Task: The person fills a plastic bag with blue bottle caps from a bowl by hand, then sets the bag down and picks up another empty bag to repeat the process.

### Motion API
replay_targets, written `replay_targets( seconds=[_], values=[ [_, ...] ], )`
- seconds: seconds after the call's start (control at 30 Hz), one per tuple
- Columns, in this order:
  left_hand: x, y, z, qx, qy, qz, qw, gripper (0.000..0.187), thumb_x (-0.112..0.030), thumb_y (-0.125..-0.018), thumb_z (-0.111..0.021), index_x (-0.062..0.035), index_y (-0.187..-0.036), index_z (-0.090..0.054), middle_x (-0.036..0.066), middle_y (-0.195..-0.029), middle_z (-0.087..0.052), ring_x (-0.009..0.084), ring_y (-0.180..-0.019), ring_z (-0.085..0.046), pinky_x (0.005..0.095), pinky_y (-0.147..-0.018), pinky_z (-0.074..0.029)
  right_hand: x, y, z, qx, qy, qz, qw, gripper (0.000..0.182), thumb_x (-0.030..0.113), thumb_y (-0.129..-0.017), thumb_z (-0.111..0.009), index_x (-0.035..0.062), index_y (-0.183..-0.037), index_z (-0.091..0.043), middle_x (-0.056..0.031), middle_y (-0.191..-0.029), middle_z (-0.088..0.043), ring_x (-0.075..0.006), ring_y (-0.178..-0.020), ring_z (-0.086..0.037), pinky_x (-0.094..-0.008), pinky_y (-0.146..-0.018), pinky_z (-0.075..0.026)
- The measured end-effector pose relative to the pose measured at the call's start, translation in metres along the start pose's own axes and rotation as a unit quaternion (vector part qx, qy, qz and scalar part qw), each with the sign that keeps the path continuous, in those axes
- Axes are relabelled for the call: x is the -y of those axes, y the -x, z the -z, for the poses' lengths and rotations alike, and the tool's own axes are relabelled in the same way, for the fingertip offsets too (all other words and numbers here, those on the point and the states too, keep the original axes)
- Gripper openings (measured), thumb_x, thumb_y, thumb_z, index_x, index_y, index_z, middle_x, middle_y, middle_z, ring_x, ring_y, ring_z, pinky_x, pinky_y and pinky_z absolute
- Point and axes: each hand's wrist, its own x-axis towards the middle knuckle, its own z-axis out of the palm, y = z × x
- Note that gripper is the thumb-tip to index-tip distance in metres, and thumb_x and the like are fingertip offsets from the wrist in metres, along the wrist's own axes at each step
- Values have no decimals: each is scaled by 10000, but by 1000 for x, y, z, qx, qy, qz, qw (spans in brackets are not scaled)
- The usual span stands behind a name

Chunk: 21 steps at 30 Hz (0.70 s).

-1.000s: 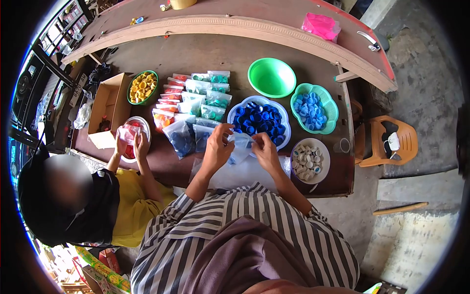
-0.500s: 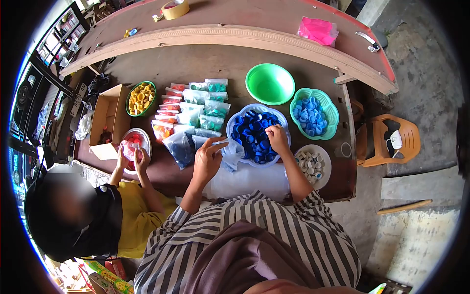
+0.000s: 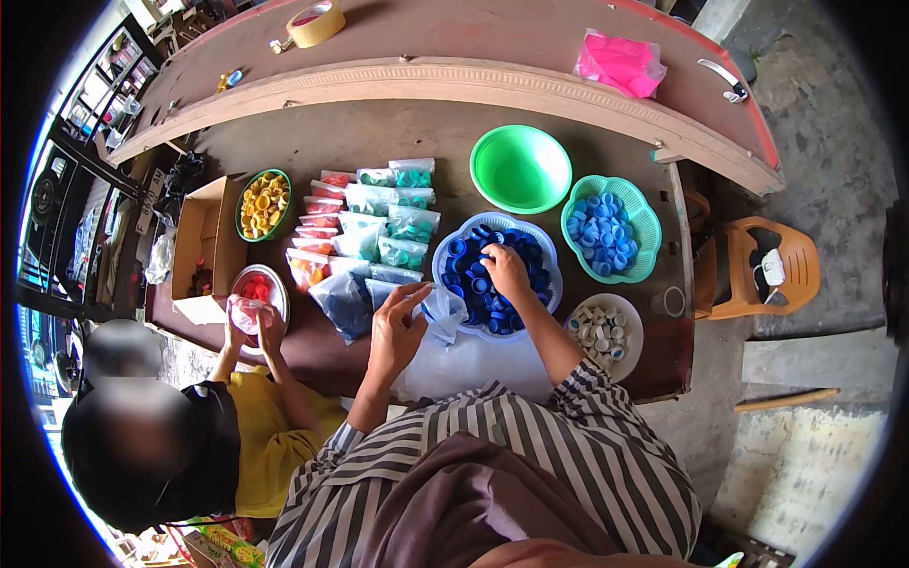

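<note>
My left hand (image 3: pixel 396 331) pinches the edge of a clear plastic bag (image 3: pixel 443 310), which hangs beside the near left rim of a pale blue basket (image 3: pixel 557 248). Dark blue bottle caps (image 3: pixel 490 301) fill that basket. Over them, my right hand (image 3: pixel 507 271) has its fingers bent and closed among the caps; what lies between the fingertips is hidden. Left of the bag lie filled bags of dark blue caps (image 3: pixel 343 305), beside rows of bags with green caps (image 3: pixel 413 223) and red or orange caps (image 3: pixel 311 269).
Light blue caps (image 3: pixel 600 233) fill a green basket, white caps (image 3: pixel 603 337) a bowl, yellow caps (image 3: pixel 265 204) another. A green basin (image 3: pixel 521 168) stands behind. On the left, a co-worker's hands (image 3: pixel 254 329) hold a bag above a bowl of red caps, near a cardboard box (image 3: pixel 206 248).
My right hand has moved left and slightly down, from the basket's right side to over the middle of the dark blue caps. My left hand keeps hold of the bag.
</note>
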Motion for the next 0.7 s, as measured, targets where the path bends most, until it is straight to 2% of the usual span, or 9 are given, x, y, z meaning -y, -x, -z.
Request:
replay_targets(
  seconds=[0.07,0.13,0.2,0.23,0.4,0.47,0.6,0.67,0.7],
  values=[
    [-1,-2,0,2,-5,-2,1000,492,60,-712,-595,-92,-1174,-664,50,-1169,-642,76,-554,-462,229,-559,-431,-7,-2,5,33,-174,-62,982,144,95,-805,-699,56,-938,-662,-129,-920,-687,-307,-801,-664,-359,-690,-522],
    [-2,-4,-1,7,-7,3,1000,483,56,-717,-595,-88,-1173,-663,57,-1165,-642,84,-563,-476,233,-566,-436,-6,1,18,41,-225,-67,971,172,81,-854,-654,40,-1020,-670,-114,-918,-703,-236,-772,-686,-293,-663,-525],
    [-2,-7,-4,14,-7,5,1000,475,53,-721,-595,-84,-1171,-662,65,-1161,-643,92,-573,-491,236,-572,-441,0,6,38,117,-341,-195,912,191,93,-891,-621,34,-1066,-665,-72,-917,-698,-152,-779,-669,-254,-676,-517],
    [-2,-9,-5,9,-8,-7,1000,468,51,-724,-593,-78,-1169,-660,73,-1153,-643,103,-586,-509,241,-579,-446,4,8,46,134,-365,-228,893,211,103,-905,-610,27,-1097,-656,-48,-952,-683,-106,-801,-644,-240,-696,-513],
    [-6,-11,-13,7,-16,-22,1000,458,51,-733,-585,-70,-1170,-652,102,-1152,-635,128,-614,-548,262,-595,-463,19,26,63,98,-397,-232,883,216,79,-892,-632,19,-1100,-625,-56,-997,-664,-93,-851,-615,-238,-731,-508],
    [-7,-10,-14,13,-22,-25,999,468,55,-733,-579,-68,-1179,-647,108,-1161,-629,124,-595,-549,263,-581,-466,53,29,80,-7,-327,-128,936,211,39,-872,-654,4,-1074,-604,-69,-983,-660,-101,-852,-617,-250,-737,-507],
    [-8,-5,-15,22,-1,-37,999,498,65,-734,-535,-47,-1212,-622,123,-1190,-606,104,-507,-478,254,-532,-431,134,42,103,-131,-339,-12,932,185,1,-854,-655,14,-1020,-575,-112,-1014,-654,-193,-868,-645,-280,-751,-508],
    [-5,0,-16,21,-1,-49,999,509,66,-734,-538,-49,-1224,-616,128,-1190,-602,105,-508,-481,255,-531,-434,151,48,103,-117,-294,98,944,189,-3,-821,-675,18,-980,-575,-122,-1016,-647,-256,-893,-632,-326,-783,-502],
    [-5,2,-16,16,3,-59,998,510,68,-733,-538,-47,-1223,-616,130,-1190,-602,105,-509,-483,255,-531,-435,151,49,100,-36,-258,123,958,216,6,-793,-692,31,-989,-603,-116,-1037,-632,-301,-922,-599,-372,-820,-482]
  ],
)
